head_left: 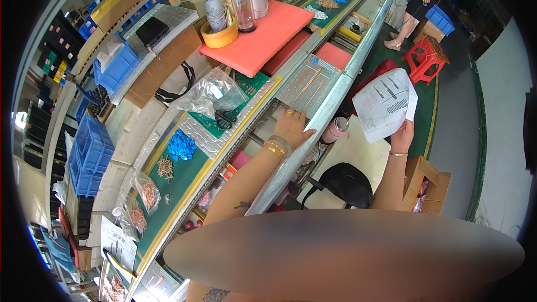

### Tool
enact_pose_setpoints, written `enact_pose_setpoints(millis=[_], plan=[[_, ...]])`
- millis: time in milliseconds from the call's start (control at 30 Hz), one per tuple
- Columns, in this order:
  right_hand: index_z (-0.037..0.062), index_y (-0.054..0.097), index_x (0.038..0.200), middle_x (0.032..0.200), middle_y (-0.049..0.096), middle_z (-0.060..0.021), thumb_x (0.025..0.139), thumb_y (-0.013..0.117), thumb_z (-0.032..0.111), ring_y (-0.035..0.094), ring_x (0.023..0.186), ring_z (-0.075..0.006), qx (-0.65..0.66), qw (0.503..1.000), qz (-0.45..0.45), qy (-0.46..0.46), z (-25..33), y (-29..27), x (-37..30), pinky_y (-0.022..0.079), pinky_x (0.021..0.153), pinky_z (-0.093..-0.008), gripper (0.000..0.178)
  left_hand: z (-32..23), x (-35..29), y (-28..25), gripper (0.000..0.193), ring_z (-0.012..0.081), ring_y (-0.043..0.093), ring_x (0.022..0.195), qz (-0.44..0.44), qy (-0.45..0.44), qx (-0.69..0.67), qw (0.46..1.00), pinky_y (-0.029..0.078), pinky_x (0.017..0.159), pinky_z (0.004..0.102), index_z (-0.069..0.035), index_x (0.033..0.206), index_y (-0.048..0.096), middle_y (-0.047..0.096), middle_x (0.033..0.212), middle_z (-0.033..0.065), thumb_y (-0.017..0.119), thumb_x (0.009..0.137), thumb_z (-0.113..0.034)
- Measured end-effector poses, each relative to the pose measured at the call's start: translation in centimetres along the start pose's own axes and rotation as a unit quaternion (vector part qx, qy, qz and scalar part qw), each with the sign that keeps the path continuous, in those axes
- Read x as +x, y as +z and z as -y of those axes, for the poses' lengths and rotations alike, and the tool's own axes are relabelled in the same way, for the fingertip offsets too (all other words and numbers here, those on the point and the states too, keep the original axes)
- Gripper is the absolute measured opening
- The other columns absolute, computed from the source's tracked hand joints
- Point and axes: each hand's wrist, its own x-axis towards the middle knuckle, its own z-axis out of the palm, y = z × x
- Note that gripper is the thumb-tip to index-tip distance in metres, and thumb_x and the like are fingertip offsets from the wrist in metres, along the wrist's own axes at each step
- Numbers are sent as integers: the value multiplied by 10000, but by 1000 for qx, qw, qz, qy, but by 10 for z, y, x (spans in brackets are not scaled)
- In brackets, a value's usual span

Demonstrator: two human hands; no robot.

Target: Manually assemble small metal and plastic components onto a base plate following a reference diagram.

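My left hand (291,130) lies at the near end of a grey metal plate (288,85), fingers stretched out and thumb on the metal rail (330,113). Nothing is held in it. Several thin copper-coloured rods (306,83) lie on that plate. Off to the right, my right hand (402,136) grips printed paper sheets (381,106) by their lower right edge. Drawings of long dark parts show on the top sheet, which is tilted and bent. The fingers behind the sheets are partly hidden.
A green conveyor belt (189,178) carries blue small parts (181,145), copper-coloured pieces (165,168) and plastic bags (146,193). Scissors (225,119) lie beyond. A pink tumbler (334,130) and black bag (339,185) sit right of the rail. Another person (418,0) stands at far right near a red stool (425,59).
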Motion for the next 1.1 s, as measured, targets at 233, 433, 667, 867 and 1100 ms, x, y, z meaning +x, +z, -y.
enact_pose_setpoints(millis=[233,433,667,867,1100], plan=[[14,446,1297,1232,558,-91,943,431,106,541,1125,-193,-13,1000,-21,-2,1,4,-3,433,964,-337,366,-2,7,1,704,302,470,1151,24,-12,11,1000,290,1027,441,40,1261,481,585,1146,180,514,839,-522],[7,444,1294,1239,553,-104,958,401,114,537,1131,-200,-3,1000,8,1,0,-3,-1,432,966,-339,355,-3,11,5,701,307,471,1140,17,-12,3,1000,297,1021,437,43,1257,482,582,1135,181,524,832,-513],[9,452,1290,1228,557,-91,939,431,79,546,1110,-189,-104,994,-16,-43,3,35,11,430,955,-333,359,-3,27,8,702,293,464,1117,-4,-14,-5,1000,324,980,440,30,1259,480,561,1098,150,546,816,-511],[12,591,1149,1072,642,-101,861,504,14,603,1001,-191,-531,819,128,-174,-25,95,88,456,884,-294,301,1,32,6,661,282,465,1120,-34,-3,15,999,344,954,410,-44,1268,490,553,1104,133,569,806,-511],[107,610,1151,1103,624,-148,822,438,32,592,1009,-319,-724,633,225,-155,-118,118,174,458,874,-373,378,3,-70,-38,596,324,454,1116,-103,6,-78,992,367,965,428,-46,1258,488,534,1095,152,615,800,-406]])
